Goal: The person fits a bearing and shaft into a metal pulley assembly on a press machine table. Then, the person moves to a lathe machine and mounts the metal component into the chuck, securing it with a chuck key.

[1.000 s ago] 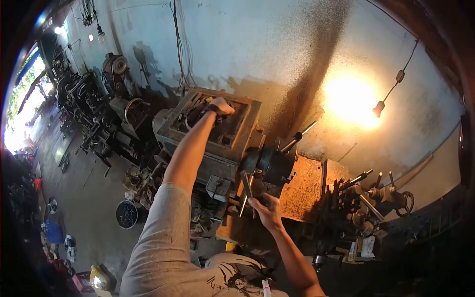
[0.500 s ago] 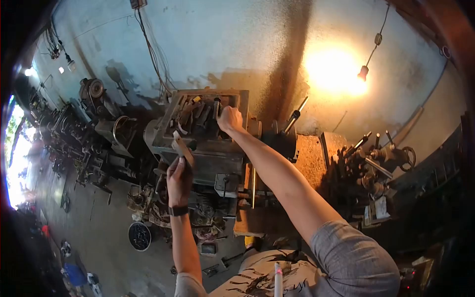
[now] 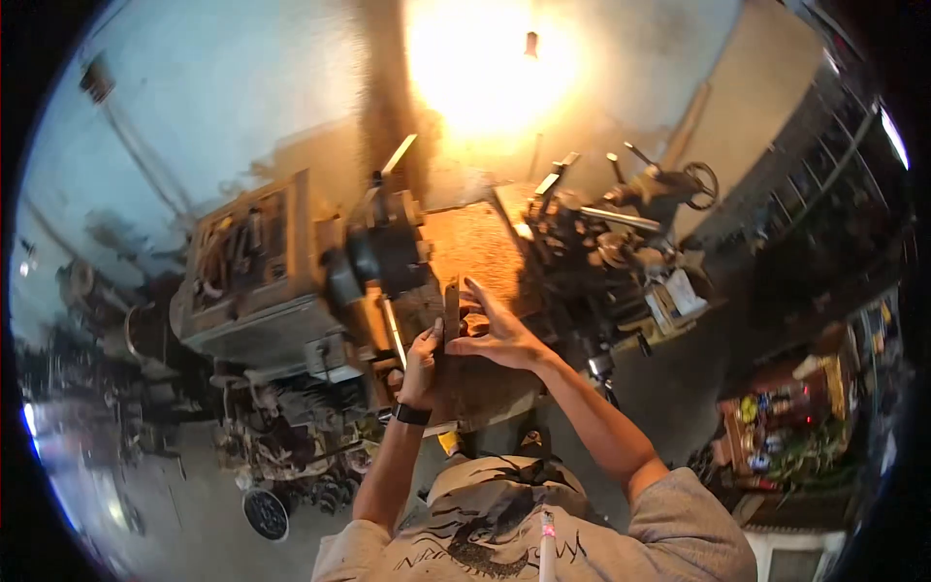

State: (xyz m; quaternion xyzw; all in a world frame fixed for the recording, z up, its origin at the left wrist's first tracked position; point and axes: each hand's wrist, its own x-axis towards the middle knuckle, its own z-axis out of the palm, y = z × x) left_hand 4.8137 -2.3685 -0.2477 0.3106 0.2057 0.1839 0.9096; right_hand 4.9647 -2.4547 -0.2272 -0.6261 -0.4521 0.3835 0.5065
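A flat bar (image 3: pixel 452 312), seemingly metal, stands upright in front of me over the lathe bed. My left hand (image 3: pixel 421 361) is closed on its lower left side, with a dark band at the wrist. My right hand (image 3: pixel 506 335) is at the bar's right side, thumb and fingers spread apart. Its thumb tip is close to the bar's lower end; whether it touches I cannot tell. Left of the hands is the lathe chuck (image 3: pixel 383 247).
Tools lie on top of the lathe headstock (image 3: pixel 252 325) at left. A lit bulb (image 3: pixel 531 45) hangs by the wall. Several metal rods and a handwheel (image 3: pixel 700 184) are at right. A dark bucket (image 3: pixel 266 514) stands on the floor.
My view has turned right. My right hand has left the tools on the headstock and come beside the bar. My left hand has carried the bar rightward, away from the headstock.
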